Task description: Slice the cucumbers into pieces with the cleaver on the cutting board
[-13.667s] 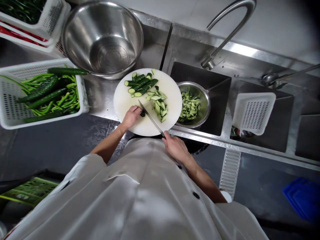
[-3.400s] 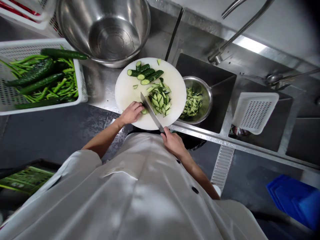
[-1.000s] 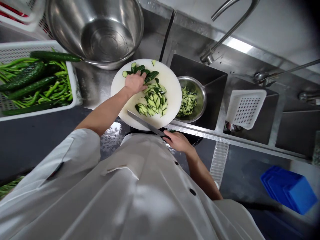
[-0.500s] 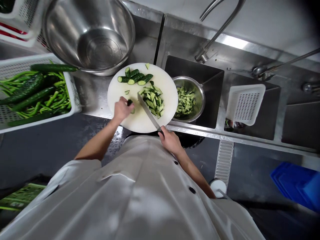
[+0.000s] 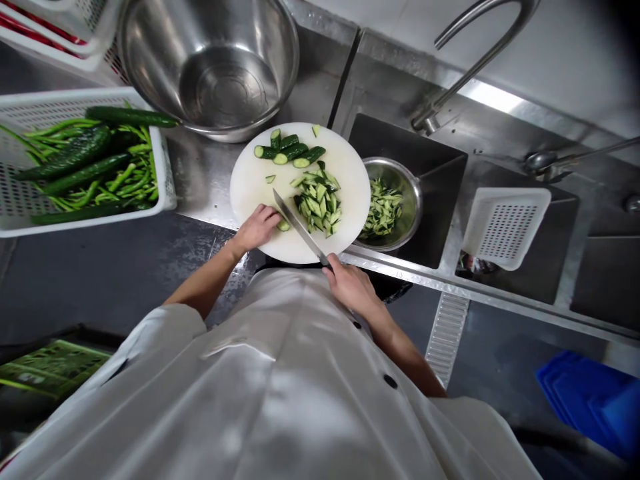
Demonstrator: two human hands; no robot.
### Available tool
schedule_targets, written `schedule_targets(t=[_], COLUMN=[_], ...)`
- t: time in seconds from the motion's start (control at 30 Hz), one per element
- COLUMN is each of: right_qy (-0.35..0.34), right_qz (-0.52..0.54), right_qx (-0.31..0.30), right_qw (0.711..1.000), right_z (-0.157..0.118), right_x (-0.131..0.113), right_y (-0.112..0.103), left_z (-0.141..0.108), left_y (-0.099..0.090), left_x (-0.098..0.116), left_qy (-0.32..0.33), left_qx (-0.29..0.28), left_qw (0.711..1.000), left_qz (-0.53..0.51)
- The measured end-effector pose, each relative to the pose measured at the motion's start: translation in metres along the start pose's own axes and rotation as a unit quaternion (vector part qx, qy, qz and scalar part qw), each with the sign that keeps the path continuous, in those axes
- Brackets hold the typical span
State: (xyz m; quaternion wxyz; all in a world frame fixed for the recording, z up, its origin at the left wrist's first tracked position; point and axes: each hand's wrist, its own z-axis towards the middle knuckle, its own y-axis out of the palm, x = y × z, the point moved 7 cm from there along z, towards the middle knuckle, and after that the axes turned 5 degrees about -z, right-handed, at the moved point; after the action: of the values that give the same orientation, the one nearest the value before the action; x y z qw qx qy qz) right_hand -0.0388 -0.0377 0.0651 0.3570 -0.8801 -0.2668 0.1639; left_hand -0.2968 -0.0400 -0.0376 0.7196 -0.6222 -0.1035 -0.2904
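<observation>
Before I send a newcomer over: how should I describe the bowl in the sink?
Start at the sink with the curved faucet. In it, partly under the round white cutting board, sits a metal bowl. Unlike the larger bowl on the counter, it holds cut cucumber.

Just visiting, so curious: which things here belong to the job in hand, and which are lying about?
Job:
knife in right hand
cucumber piece at left hand
cutting board
bowl of slices
likely whole cucumbers

Seemingly lying about:
large basin
small white basket
blue objects

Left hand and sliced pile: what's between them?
In the head view, the knife blade lies between the left hand and the sliced pile, with a cucumber piece on the hand's side.
</observation>
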Motion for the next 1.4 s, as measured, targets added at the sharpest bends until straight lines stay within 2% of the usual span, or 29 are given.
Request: schedule_targets(t=[0.1,0.27,0.47,0.73,0.93,1.4], right_qy=[-0.017,-0.030,-0.029,-0.025,-0.029,-0.034], right_qz=[-0.006,-0.002,-0.006,-0.007,-0.002,0.007], right_qx=[-0.008,-0.004,-0.015,-0.022,-0.007,-0.014], right_qw=[1.000,1.000,0.999,0.999,1.000,0.999], right_z=[-0.002,0.011,0.012,0.012,0.014,0.018], right_x=[-0.007,-0.016,-0.017,-0.021,-0.022,-0.024], right_y=[-0.004,-0.006,-0.008,-0.010,-0.008,-0.007], left_z=[0.000,-0.002,-0.005,-0.008,-0.011,-0.015], left_y=[0.004,0.002,0.002,0.003,0.004,0.008], left_x=[-0.001,0.000,-0.002,0.000,0.000,-0.003], left_qy=[-0.001,0.015,-0.002,0.018,0.018,0.018], left_qx=[0.004,0.013,0.010,0.027,0.032,0.047], left_qw=[1.000,0.999,1.000,0.999,0.999,0.998], left_qz=[0.003,0.030,-0.006,0.030,0.029,0.027])
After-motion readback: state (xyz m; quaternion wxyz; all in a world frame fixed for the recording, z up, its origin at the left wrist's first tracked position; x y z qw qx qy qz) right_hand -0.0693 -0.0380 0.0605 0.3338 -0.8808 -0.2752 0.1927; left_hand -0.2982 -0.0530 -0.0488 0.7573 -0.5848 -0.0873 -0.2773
